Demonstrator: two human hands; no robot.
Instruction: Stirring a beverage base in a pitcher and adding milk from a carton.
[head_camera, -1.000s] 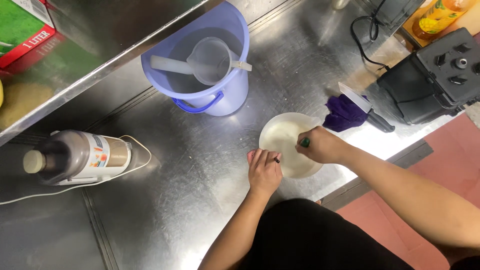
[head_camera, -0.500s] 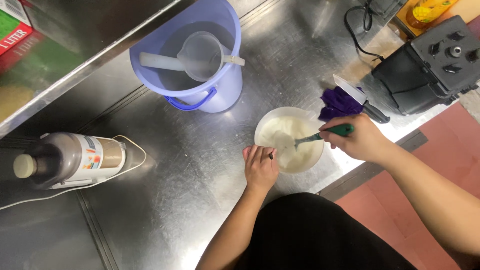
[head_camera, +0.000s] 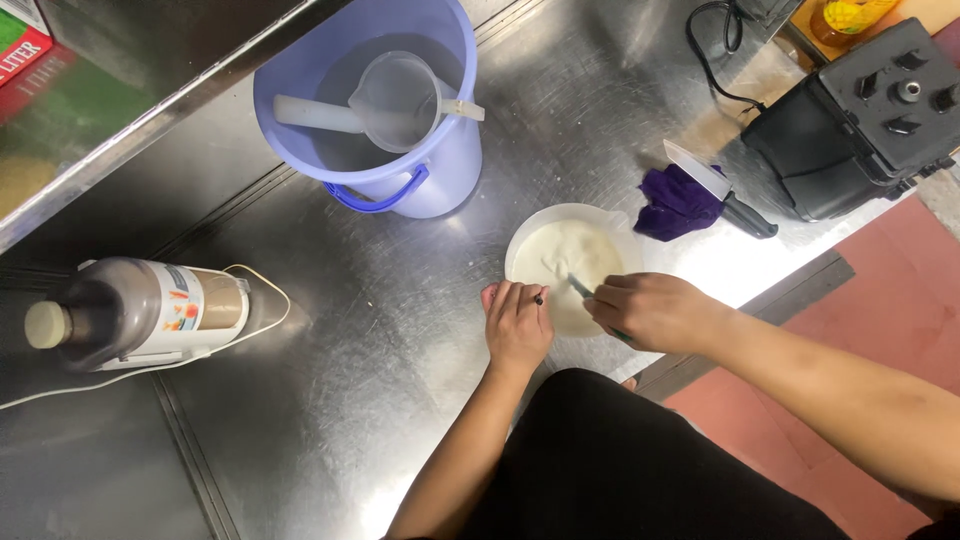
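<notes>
Right now the person stirs white batter in a white bowl (head_camera: 573, 262) that sits on the steel counter (head_camera: 380, 330), close to its front edge. The left hand (head_camera: 518, 325) lies against the near left side of the bowl with its fingers curled on the rim, and it seems to keep the bowl from sliding. The right hand (head_camera: 655, 310) is closed tight around a spoon (head_camera: 580, 287), whose front end dips into the batter.

The mix looks smooth and pale, with no clear lumps, so the stirring seems well along. Nothing has been poured out of the bowl yet, and the spoon is in the mix, so the stirring does not look finished.

A purple bucket (head_camera: 375, 105) stands toward the back of the counter with a clear jug (head_camera: 400, 100) inside it. A knife (head_camera: 715, 187) rests on a purple cloth (head_camera: 678, 205) to the right of the bowl, beside a black machine (head_camera: 860, 115). A brown bottle (head_camera: 130, 313) stands near the left edge.
</notes>
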